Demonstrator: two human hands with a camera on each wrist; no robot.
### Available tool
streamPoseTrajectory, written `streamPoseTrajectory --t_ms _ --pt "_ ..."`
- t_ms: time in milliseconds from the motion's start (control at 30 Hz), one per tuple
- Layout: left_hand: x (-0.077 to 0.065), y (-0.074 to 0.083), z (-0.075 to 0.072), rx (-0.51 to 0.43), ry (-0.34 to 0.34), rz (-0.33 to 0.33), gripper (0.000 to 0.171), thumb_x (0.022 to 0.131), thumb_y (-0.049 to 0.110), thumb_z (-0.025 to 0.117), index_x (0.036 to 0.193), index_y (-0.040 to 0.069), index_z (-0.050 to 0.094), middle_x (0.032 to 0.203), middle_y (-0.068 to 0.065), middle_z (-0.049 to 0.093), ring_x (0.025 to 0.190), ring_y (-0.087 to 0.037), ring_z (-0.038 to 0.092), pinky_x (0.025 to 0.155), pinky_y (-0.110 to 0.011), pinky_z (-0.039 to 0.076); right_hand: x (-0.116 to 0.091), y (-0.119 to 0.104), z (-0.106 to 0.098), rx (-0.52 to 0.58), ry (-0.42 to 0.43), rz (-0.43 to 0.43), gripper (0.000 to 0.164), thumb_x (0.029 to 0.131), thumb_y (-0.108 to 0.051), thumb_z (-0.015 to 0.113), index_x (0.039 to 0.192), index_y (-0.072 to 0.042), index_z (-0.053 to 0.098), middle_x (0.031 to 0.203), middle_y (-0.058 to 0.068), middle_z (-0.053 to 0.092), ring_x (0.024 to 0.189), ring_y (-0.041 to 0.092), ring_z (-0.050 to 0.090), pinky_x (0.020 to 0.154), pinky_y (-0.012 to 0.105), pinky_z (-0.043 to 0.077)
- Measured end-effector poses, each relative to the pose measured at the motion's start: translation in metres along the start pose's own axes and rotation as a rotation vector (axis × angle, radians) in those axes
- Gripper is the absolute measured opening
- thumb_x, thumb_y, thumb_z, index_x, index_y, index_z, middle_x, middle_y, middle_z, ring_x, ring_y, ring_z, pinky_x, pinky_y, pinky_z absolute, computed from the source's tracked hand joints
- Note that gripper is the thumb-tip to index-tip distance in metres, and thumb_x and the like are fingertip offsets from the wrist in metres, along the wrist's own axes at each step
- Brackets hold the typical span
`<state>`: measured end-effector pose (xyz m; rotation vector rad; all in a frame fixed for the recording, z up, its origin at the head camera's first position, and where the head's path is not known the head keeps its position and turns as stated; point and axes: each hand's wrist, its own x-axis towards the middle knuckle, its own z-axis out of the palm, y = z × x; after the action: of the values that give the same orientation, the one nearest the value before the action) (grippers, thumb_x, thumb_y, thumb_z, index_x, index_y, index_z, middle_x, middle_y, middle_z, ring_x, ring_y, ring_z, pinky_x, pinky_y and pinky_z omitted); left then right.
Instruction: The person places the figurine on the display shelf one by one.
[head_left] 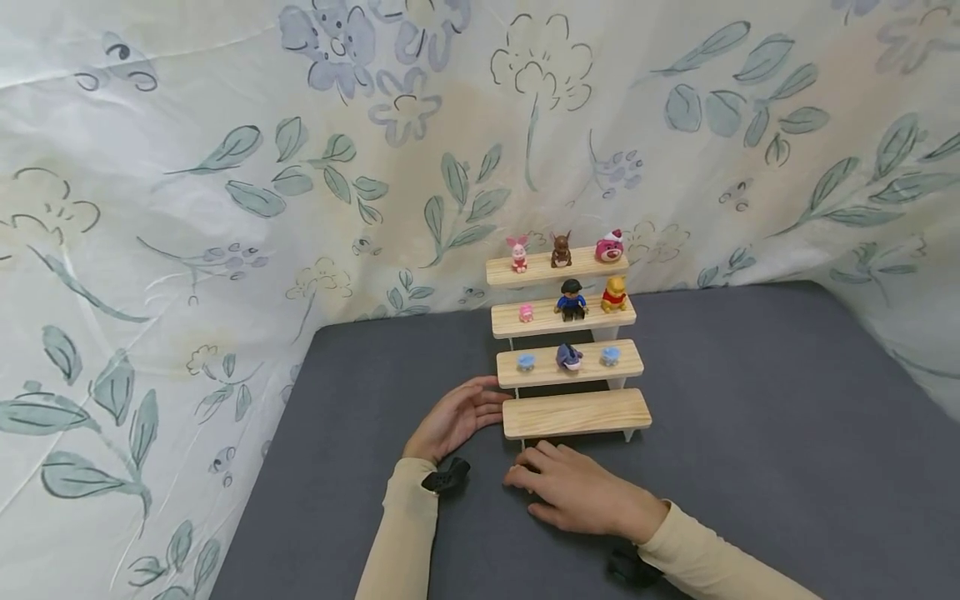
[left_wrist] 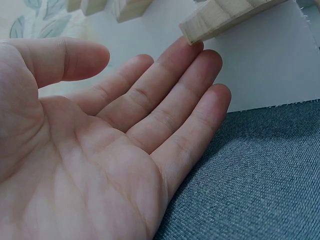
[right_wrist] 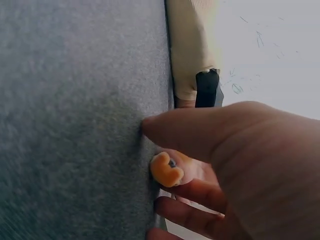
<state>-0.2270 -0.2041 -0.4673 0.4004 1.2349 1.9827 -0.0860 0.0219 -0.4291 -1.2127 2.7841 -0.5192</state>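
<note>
My left hand [head_left: 459, 417] is beside the lower left side of a stepped wooden display stand [head_left: 577, 414], palm up with its fingers stretched out. In the left wrist view its fingertips [left_wrist: 210, 62] reach a wooden step's end [left_wrist: 210, 27]. My right hand [head_left: 573, 489] is low over the dark cloth in front of the stand. In the right wrist view a small orange toy piece [right_wrist: 166, 171] lies at its fingers, with the thumb apart from it. The right hand mostly hides this piece in the head view.
The top step carries a pink pig [head_left: 517, 254], a brown figure [head_left: 561, 250] and a magenta bear [head_left: 610, 247]. Below sit a black-capped figure [head_left: 572, 300], a yellow bear [head_left: 614, 294] and a small pink piece [head_left: 526, 312]. A purple donkey [head_left: 569, 357] sits between light-blue pieces [head_left: 526, 362].
</note>
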Motion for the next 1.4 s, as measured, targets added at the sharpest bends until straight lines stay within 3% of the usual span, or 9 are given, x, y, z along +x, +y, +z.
streamPoseTrajectory --t_ms 267,467,667,833,1067,1400 --pt "-0.003 0.003 -0.004 0.017 0.013 -0.005 0.033 0.112 0.024 0.036 0.140 0.012 0.047 0.125 -0.006 0.066 0.119 -0.020 0.065 0.103 -0.033 0.054 -0.001 -0.003 -0.004 0.110 -0.042 0.011 0.032 0.097 -0.020 0.070 0.128 -0.023 0.062 0.117 -0.002 0.054 0.082 -0.001 0.052 0.063 0.013 0.046" --pt "-0.005 0.004 -0.005 0.003 0.037 -0.024 0.033 0.112 0.023 0.035 0.141 0.010 0.044 0.125 -0.007 0.066 0.119 -0.021 0.065 0.103 -0.033 0.054 0.000 -0.004 -0.006 0.089 -0.076 0.027 0.026 0.098 -0.020 0.069 0.124 -0.025 0.066 0.113 -0.003 0.056 0.079 -0.004 0.050 0.063 0.013 0.046" --pt "-0.003 0.003 -0.003 0.006 0.044 -0.031 0.036 0.112 0.024 0.037 0.144 0.009 0.043 0.126 -0.007 0.066 0.120 -0.021 0.064 0.103 -0.033 0.054 -0.002 -0.004 -0.005 0.081 -0.047 0.004 0.021 0.099 -0.017 0.066 0.117 -0.026 0.071 0.106 -0.006 0.061 0.082 -0.003 0.054 0.065 0.013 0.048" --pt "0.000 0.002 -0.002 0.013 0.030 -0.033 0.034 0.111 0.025 0.038 0.142 0.010 0.045 0.125 -0.007 0.066 0.120 -0.020 0.064 0.103 -0.033 0.054 -0.005 -0.005 -0.005 0.137 -0.039 -0.014 0.023 0.101 -0.015 0.064 0.120 -0.026 0.071 0.106 -0.008 0.061 0.083 -0.005 0.054 0.067 0.012 0.047" --pt "-0.003 0.001 -0.002 0.025 0.025 -0.033 0.032 0.112 0.025 0.037 0.139 0.011 0.047 0.123 -0.006 0.068 0.119 -0.020 0.065 0.102 -0.033 0.055 -0.006 -0.008 -0.007 0.292 -0.016 -0.001 0.021 0.102 -0.018 0.062 0.122 -0.021 0.067 0.098 -0.010 0.059 0.071 -0.009 0.046 0.064 0.011 0.043" --pt "-0.001 -0.001 -0.001 -0.001 0.025 -0.007 0.037 0.112 0.026 0.038 0.144 0.008 0.042 0.126 -0.008 0.066 0.119 -0.022 0.065 0.104 -0.035 0.054 -0.008 -0.006 -0.021 0.335 -0.075 0.023 0.019 0.101 -0.014 0.064 0.118 -0.021 0.069 0.103 -0.010 0.062 0.082 -0.006 0.052 0.076 0.014 0.050"
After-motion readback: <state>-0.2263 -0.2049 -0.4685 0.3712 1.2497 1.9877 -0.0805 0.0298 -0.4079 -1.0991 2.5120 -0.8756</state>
